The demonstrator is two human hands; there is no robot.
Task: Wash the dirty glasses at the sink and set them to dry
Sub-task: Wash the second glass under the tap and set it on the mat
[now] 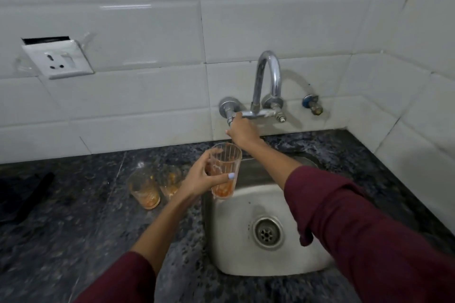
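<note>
Left hand around upright glass

Orange-stained glasses on a dark speckled worktop

The ribbed clear glass and two glasses beside it carry orange residue; the worktop is black with grey flecks, the sink dull silver, the wall tiles glossy white, the sleeves maroon, a thumbnail pale lilac.

A sink was set into the counter. The tap was mounted at its 12 o'clock, two glasses were stood at its 9 o'clock, and a socket was fixed at its 10 o'clock.
</note>
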